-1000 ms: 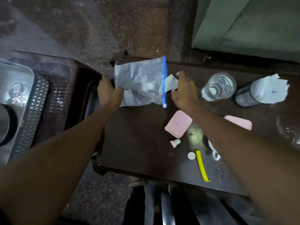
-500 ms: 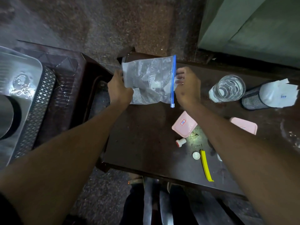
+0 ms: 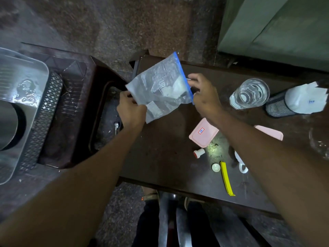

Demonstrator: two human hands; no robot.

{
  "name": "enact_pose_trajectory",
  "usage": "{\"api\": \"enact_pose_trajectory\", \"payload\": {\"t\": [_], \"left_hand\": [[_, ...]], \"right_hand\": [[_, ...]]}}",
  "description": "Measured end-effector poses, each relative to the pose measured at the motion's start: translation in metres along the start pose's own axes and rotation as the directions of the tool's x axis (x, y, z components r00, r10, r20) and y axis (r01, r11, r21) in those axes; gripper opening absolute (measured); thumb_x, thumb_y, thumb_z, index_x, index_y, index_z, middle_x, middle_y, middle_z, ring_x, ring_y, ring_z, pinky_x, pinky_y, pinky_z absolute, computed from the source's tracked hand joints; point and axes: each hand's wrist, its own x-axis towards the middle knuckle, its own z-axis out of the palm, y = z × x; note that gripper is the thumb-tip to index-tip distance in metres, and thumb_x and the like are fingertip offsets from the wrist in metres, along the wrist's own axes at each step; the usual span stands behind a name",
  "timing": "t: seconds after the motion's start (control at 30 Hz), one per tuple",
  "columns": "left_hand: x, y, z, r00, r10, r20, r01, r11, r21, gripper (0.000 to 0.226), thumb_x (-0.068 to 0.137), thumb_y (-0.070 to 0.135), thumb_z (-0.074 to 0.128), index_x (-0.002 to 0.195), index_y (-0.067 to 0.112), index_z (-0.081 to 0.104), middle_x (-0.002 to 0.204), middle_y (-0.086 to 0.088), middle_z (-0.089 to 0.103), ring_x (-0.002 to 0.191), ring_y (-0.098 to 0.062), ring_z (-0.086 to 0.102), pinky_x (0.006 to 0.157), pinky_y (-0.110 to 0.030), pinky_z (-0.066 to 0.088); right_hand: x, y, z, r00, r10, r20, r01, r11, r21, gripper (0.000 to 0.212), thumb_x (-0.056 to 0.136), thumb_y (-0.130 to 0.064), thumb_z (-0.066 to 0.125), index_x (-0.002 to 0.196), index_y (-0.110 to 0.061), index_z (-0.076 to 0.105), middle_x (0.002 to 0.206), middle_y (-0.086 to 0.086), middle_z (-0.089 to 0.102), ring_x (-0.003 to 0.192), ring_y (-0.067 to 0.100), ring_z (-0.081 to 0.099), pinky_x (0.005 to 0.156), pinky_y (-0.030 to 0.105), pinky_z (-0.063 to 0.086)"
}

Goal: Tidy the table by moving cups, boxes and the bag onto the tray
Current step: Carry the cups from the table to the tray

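Bag (image 3: 160, 88) is pinched by left hand (image 3: 130, 111) and right hand (image 3: 204, 97) fingers, held above the tabletop (image 3: 169, 157); tray (image 3: 17, 72) at 9 o'clock.

A dark wooden table (image 3: 160, 157) carries a water glass (image 3: 250, 93). Right of the glass lies a mesh cup (image 3: 279, 107); nearer than it lie two pink lids (image 3: 203, 132), a yellow clip (image 3: 227, 179) and small caps (image 3: 216, 167).

tray (image 3: 21, 72) – cut by left edge | white cup (image 3: 242, 166) – mostly behind right forearm | bag (image 3: 161, 90) contents – unreadable | glass item (image 3: 319, 145) – cut by right edge
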Motion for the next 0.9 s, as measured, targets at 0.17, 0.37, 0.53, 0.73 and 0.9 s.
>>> {"api": "enact_pose_trajectory", "payload": {"t": [0.17, 0.37, 0.53, 0.73, 0.9], "left_hand": [[-0.037, -0.019, 0.009, 0.998, -0.056, -0.039, 0.053, 0.996, -0.077, 0.053, 0.082, -0.004, 0.068, 0.132, 0.006, 0.055, 0.093, 0.014, 0.064, 0.078, 0.005, 0.063, 0.069, -0.016, 0.051], [-0.076, -0.025, 0.01, 0.988, -0.091, -0.121, 0.093, 0.996, 0.007, 0.068, 0.091, 0.024, 0.076, 0.149, 0.006, 0.046, 0.134, -0.012, 0.065, 0.114, -0.021, 0.071, 0.097, -0.034, 0.058], [-0.067, -0.028, 0.007, 0.921, 0.377, 0.1, -0.373, 0.777, 0.507, 0.083, 0.107, 0.047, 0.053, 0.171, 0.02, 0.008, 0.181, -0.007, 0.006, 0.167, -0.027, 0.012, 0.126, -0.062, 0.02], [-0.03, -0.059, 0.024, 0.861, 0.329, 0.389, -0.509, 0.572, 0.644, 0.08, 0.111, 0.057, 0.026, 0.172, 0.015, -0.004, 0.18, -0.008, -0.012, 0.168, -0.023, -0.007, 0.132, -0.063, 0.009], [-0.027, -0.088, 0.031, 0.866, 0.298, 0.402, -0.499, 0.564, 0.658, 0.081, 0.111, 0.061, 0.024, 0.17, 0.019, -0.013, 0.179, -0.006, -0.019, 0.168, -0.026, -0.014, 0.13, -0.067, 0.007]], "right_hand": [[0.017, -0.005, 0.0, 0.999, 0.034, 0.007, -0.035, 0.986, 0.162, 0.068, 0.083, 0.014, 0.041, 0.146, -0.012, 0.049, 0.14, 0.003, 0.067, 0.117, 0.011, 0.069, 0.095, 0.021, 0.056], [-0.004, -0.007, 0.002, 0.946, -0.219, -0.237, 0.169, 0.962, -0.216, 0.065, 0.086, 0.01, 0.049, 0.147, -0.013, 0.049, 0.137, 0.011, 0.063, 0.121, 0.023, 0.063, 0.105, 0.039, 0.052], [-0.03, -0.005, 0.038, 0.761, -0.479, 0.437, 0.646, 0.507, -0.571, 0.062, 0.101, -0.01, 0.057, 0.159, -0.013, 0.036, 0.168, 0.01, 0.033, 0.156, 0.027, 0.031, 0.123, 0.044, 0.031], [0.005, 0.031, 0.043, 0.784, -0.32, 0.533, 0.621, 0.371, -0.69, 0.066, 0.11, -0.021, 0.038, 0.167, -0.015, 0.006, 0.176, 0.004, -0.001, 0.163, 0.018, 0.002, 0.13, 0.035, 0.014], [0.038, 0.047, 0.011, 0.741, -0.342, 0.578, 0.671, 0.342, -0.658, 0.07, 0.107, -0.009, 0.043, 0.167, -0.014, 0.008, 0.176, 0.004, 0.004, 0.162, 0.016, 0.007, 0.127, 0.03, 0.017]]}}
